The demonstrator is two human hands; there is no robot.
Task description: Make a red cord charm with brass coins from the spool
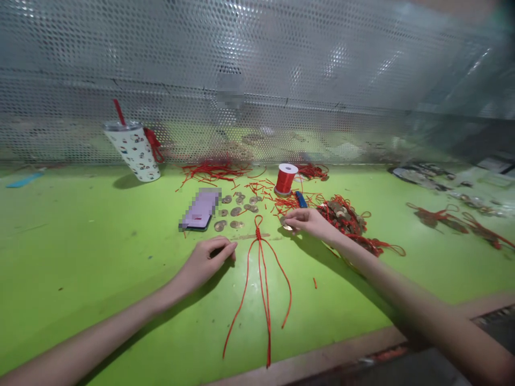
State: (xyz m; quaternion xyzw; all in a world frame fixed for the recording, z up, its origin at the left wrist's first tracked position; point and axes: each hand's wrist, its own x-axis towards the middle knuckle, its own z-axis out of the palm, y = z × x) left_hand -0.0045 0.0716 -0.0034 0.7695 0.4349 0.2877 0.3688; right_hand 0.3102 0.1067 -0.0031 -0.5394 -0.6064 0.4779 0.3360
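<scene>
My right hand (302, 221) pinches a brass-coloured coin (286, 225) by its edge, low over the table just left of a heap of coins tied with red cord (341, 214). My left hand (210, 254) rests on the green tabletop with its fingers loosely curled, a gap showing below the forefinger and nothing visible in it. Between the hands lies a knotted red cord (258, 234), its loop at the far side and several strands spreading towards me. Beyond it, loose coins (235, 212) lie in small groups.
A phone (200, 210) lies left of the coins. Behind stand a spool of red cord (285, 179) and a tumbler with a straw (134, 153). A blue tool (300, 199) lies among red cord scraps (217, 170). Perforated sheeting (257, 64) closes off the back.
</scene>
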